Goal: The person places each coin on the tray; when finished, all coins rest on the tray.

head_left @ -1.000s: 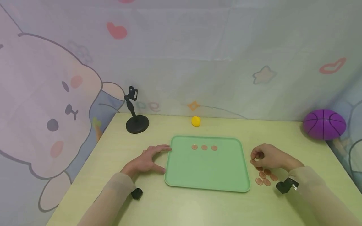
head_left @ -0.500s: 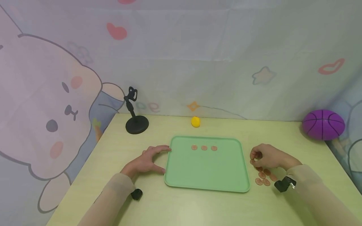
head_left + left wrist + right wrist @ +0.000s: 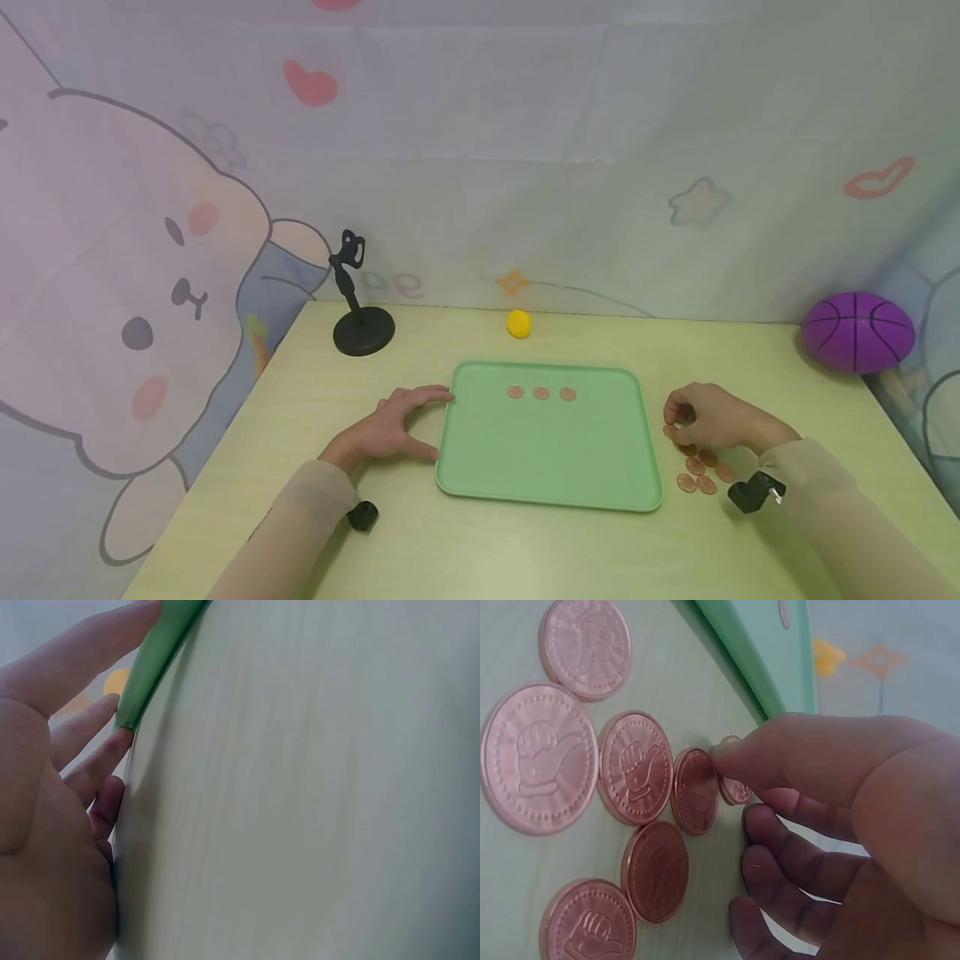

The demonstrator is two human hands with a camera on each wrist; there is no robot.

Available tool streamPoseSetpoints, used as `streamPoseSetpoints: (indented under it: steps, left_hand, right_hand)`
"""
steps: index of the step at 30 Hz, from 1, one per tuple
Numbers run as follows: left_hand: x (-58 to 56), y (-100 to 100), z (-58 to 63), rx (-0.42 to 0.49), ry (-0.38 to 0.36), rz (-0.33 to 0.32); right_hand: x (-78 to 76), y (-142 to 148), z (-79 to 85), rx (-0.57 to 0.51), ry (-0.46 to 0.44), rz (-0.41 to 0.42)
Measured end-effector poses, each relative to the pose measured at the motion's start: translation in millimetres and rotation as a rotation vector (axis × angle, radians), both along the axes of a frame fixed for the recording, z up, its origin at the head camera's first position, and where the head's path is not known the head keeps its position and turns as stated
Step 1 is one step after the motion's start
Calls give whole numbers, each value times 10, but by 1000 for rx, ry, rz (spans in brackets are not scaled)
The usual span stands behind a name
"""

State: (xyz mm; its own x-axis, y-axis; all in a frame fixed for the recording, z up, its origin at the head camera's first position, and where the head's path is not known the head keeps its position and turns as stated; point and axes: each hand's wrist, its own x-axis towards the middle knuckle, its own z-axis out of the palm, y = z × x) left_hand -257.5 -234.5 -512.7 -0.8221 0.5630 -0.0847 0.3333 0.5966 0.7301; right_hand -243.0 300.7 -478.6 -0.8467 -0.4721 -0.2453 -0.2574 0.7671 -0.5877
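Note:
Spread wide, my left hand touches the left edge of the green tray with thumb and fingertips. The left wrist view shows those fingers against the tray's rim. Three copper-coloured coins lie in a row on the tray's far part. Right of the tray, my right hand has curled fingers and pinches a coin at the table; the thumb partly hides it. Several more coins, embossed with a thumbs-up, lie beside that hand, some touching each other.
At the back left stands a black stand with a round base. A small yellow object is behind the tray, and a purple ball rests at the table's back right corner. A printed cloth hangs behind the table.

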Motion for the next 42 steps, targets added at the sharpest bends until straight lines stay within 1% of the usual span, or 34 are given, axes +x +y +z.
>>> streamPoseSetpoints:
  steps: [6, 13, 18, 24, 33, 38, 42]
  left_hand:
    - [-5, -3, -3, -4, -2, 2]
    - [-10, -4, -12, 1, 2, -2]
    - [-5, 3, -3, 9, -5, 2]
    - [-1, 9, 0, 18, -4, 3]
    - [-2, -2, -11, 18, 2, -1]
    - [-12, -5, -29, 20, 4, -5]
    - [-12, -3, -26, 25, -2, -3]
  right_hand:
    - [4, -19, 16, 12, 24, 2]
    - [32, -51, 43, 18, 66, 27]
    - [41, -62, 54, 21, 77, 32]
    - [53, -81, 67, -4, 72, 33]
    - [78, -94, 81, -28, 38, 9]
    - [77, -78, 75, -82, 8, 8]
    - [61, -32, 38, -115, 21, -2]
